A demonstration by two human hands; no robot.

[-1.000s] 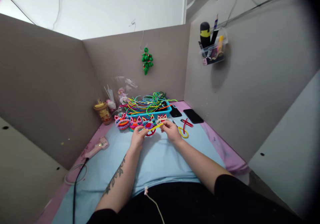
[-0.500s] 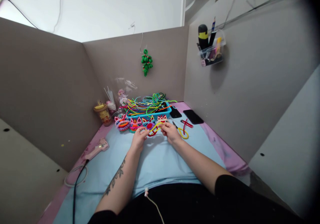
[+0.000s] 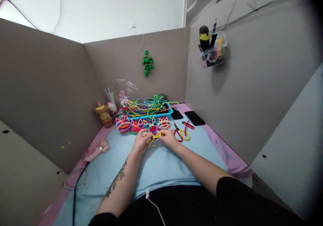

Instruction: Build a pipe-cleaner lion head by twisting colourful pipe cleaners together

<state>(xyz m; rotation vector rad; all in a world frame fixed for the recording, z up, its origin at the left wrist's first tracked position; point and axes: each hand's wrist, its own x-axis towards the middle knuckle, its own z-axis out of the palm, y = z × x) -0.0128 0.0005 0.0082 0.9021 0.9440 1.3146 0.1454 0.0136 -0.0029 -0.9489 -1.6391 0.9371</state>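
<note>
Between my hands is a small purple and red piece (image 3: pixel 153 129) made of fuzzy pipe cleaners. A yellow pipe cleaner (image 3: pixel 155 136) loops across its near side, one end pointing down toward me. My left hand (image 3: pixel 142 140) pinches the left side of the piece and the yellow strand. From the right, my right hand (image 3: pixel 168 138) has its fingers closed at the yellow loop and the piece's edge. Just beyond stands a row of several pipe-cleaner animal heads, among them a white and red one (image 3: pixel 164 123) and a pink and orange one (image 3: pixel 137 126).
A blue basket (image 3: pixel 151 116) of loose pipe cleaners stands behind. Scissors (image 3: pixel 185 134) with red and yellow handles, a red tool (image 3: pixel 189 125) and a black phone (image 3: pixel 194 118) lie right. A pink glue gun (image 3: pixel 99 151) with its cord and a lidded cup (image 3: pixel 104 116) are left.
The yellow pipe cleaner, stretched between both hands before, now curls in a loop over the purple and red piece. My right hand has moved slightly down and left, uncovering the scissors and white head.
</note>
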